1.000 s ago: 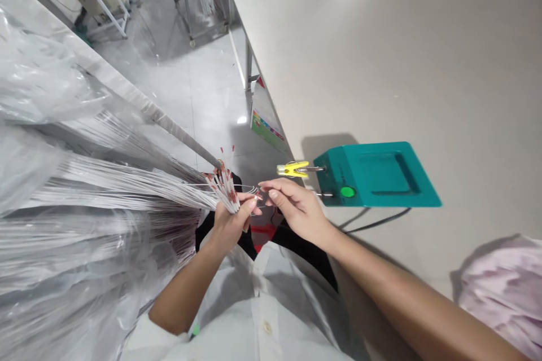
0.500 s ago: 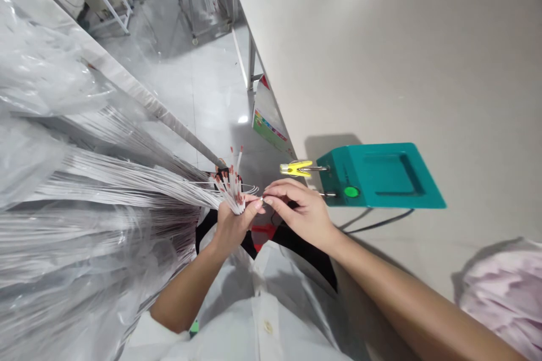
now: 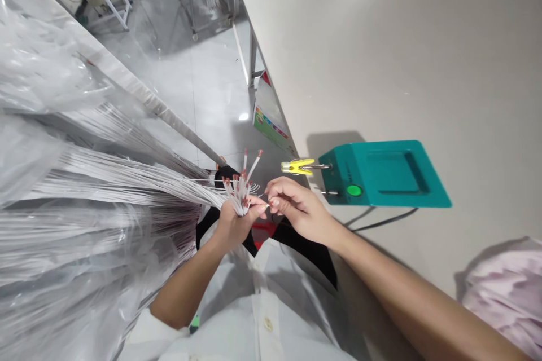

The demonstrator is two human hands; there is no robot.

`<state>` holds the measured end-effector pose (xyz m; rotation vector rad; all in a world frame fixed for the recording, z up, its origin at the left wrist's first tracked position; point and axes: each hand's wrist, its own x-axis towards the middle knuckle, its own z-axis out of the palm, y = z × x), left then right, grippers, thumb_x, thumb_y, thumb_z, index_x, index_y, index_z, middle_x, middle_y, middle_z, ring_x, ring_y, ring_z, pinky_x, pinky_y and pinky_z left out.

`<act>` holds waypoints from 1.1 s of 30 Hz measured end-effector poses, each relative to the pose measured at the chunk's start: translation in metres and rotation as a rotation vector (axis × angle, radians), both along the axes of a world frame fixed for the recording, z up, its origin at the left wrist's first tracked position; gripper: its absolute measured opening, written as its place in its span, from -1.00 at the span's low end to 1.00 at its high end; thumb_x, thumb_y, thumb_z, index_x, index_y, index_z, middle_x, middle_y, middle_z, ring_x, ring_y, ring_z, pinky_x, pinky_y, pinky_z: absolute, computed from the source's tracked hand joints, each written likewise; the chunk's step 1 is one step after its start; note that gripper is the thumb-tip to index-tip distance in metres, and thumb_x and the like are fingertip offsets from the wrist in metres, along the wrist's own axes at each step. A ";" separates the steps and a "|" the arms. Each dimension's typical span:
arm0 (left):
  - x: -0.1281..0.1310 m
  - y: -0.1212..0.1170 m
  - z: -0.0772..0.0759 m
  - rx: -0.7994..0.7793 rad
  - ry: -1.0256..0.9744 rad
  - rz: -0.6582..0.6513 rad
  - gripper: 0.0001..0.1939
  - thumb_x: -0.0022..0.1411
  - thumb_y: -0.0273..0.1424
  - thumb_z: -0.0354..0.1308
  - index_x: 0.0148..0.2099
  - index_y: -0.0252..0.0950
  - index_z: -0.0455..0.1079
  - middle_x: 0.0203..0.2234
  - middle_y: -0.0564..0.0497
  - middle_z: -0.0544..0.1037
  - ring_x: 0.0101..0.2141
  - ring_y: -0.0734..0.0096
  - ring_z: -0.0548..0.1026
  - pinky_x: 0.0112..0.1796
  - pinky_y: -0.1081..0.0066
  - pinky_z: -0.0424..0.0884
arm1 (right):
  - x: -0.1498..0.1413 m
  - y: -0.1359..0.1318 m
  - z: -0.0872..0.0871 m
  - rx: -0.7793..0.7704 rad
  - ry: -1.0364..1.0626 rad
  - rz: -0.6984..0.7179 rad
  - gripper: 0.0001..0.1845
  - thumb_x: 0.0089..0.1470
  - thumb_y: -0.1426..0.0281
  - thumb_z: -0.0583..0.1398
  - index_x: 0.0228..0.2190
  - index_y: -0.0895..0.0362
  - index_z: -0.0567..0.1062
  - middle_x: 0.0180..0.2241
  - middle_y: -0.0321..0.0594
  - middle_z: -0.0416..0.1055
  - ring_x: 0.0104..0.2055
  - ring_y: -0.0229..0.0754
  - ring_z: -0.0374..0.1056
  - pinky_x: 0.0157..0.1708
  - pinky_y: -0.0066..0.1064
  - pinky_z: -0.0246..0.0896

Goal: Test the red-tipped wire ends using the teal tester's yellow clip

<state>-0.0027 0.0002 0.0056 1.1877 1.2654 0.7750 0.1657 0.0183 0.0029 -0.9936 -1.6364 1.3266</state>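
Head view: a pale table [image 3: 423, 67] fills the upper right, bearing a teal device [image 3: 393, 175] with a green button [image 3: 354, 190], a yellow clip [image 3: 297, 166] on the rod at its near side, and a pink cloth [image 3: 503, 287] lower down. Left of the table's edge lies a glossy tiled floor [image 3: 215, 79], with a wheeled rack [image 3: 190, 0] farther off and a printed box [image 3: 269, 115] below the tabletop. Long white wires [image 3: 127, 175], partly under clear plastic [image 3: 46, 67], run in from the left. Both forearms angle inward and the hands meet before the body, just left of the device. The left hand [image 3: 237, 223] is closed around a wire bundle [image 3: 240, 194], its reddish tips fanning upward. The right hand [image 3: 298, 211] has fingers curled, thumb and forefinger pinching a small piece [image 3: 271, 203] beside the left thumb; its details are too small to tell.
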 end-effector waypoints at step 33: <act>0.007 0.004 -0.006 -0.003 0.246 0.116 -0.72 0.09 -0.20 0.14 -0.39 -0.35 0.44 -0.75 0.15 0.29 -0.69 0.57 0.22 -0.63 0.53 0.18 | 0.010 0.003 0.002 0.607 -0.719 -0.036 -0.83 0.16 0.43 0.02 -0.27 0.16 0.41 -0.16 -0.12 0.39 -0.21 -0.27 0.37 -0.37 -0.50 0.27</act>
